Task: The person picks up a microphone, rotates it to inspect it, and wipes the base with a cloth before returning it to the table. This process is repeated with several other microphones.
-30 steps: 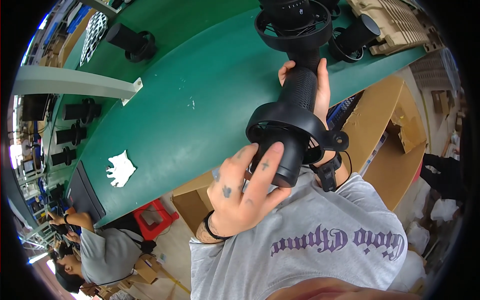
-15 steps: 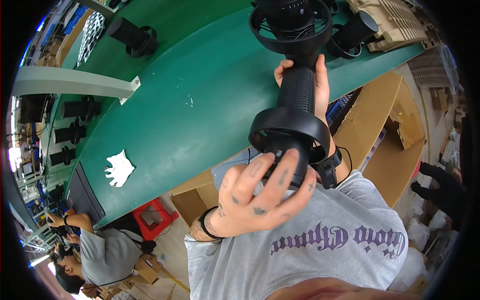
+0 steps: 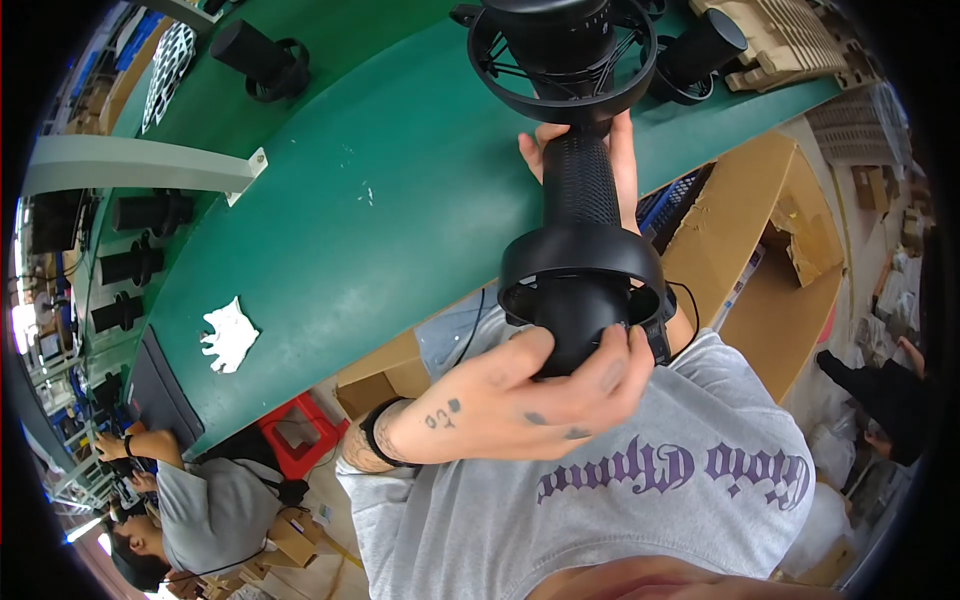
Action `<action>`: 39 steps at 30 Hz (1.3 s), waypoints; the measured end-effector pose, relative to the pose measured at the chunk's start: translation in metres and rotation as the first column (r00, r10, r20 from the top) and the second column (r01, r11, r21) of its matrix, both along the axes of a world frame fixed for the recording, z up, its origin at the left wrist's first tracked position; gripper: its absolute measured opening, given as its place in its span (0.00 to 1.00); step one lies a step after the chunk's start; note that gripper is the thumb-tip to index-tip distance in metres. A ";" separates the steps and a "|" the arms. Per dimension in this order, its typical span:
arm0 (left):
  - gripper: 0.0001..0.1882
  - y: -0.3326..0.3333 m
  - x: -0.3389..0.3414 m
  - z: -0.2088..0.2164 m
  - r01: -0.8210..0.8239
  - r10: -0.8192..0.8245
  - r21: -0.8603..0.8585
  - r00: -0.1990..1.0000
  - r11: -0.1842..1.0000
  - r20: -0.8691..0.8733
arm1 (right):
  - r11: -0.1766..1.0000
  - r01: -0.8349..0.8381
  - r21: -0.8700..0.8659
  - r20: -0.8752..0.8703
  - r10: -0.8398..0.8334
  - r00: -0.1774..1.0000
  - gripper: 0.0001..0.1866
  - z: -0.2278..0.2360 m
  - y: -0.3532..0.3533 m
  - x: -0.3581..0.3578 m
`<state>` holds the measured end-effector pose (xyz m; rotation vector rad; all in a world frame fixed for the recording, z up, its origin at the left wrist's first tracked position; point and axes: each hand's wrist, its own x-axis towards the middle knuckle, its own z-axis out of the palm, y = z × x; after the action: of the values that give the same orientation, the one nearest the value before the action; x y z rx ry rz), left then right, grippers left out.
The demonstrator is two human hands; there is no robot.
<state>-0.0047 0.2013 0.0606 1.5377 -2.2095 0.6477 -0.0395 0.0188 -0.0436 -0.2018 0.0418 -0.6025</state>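
Note:
A black microphone [image 3: 580, 190] with a meshed barrel lies lengthwise in front of my chest, a round black shock mount ring [image 3: 580, 255] around its near part. My left hand [image 3: 510, 395] has its fingers curled around the smooth near end. At the far end of the barrel, my right hand [image 3: 622, 165] grips from beneath, thumb and fingers showing on both sides; its palm is hidden. Just beyond it is a second black microphone [image 3: 550, 45] in its own ring; whether my right hand touches that one I cannot tell.
On the green table [image 3: 330, 250] lie a white glove [image 3: 230, 335] and more microphones [image 3: 262, 60]. A pale metal post [image 3: 150, 165] juts in at left. Brown moulded trays [image 3: 790, 45] sit far right, a cardboard box [image 3: 735, 230] below. A co-worker [image 3: 220, 510] and red stool [image 3: 300, 435] are at left.
My left hand has turned, its fingers going from stretched over the microphone's near end to curled around it. Both microphones appear slightly further left in view.

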 end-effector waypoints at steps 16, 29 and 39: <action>0.10 -0.011 0.023 0.008 0.288 -0.285 -0.010 0.952 0.958 0.110 | 0.941 0.180 -0.288 0.014 -0.183 0.983 0.25 0.021 -0.035 -0.019; 0.22 0.100 0.049 -0.091 -0.613 0.537 0.096 0.594 0.785 -0.598 | -0.406 -0.578 -0.708 0.152 -0.887 0.437 0.24 0.099 -0.110 0.062; 0.21 0.106 0.066 -0.110 -0.659 0.612 0.191 0.498 0.728 -0.615 | -0.376 -0.368 -0.850 0.316 -0.924 0.214 0.20 0.108 -0.100 0.040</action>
<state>0.0612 0.3073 -0.0495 2.1426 -1.0474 0.2781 0.0004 -0.0816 0.0640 -2.4592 0.8044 -1.4013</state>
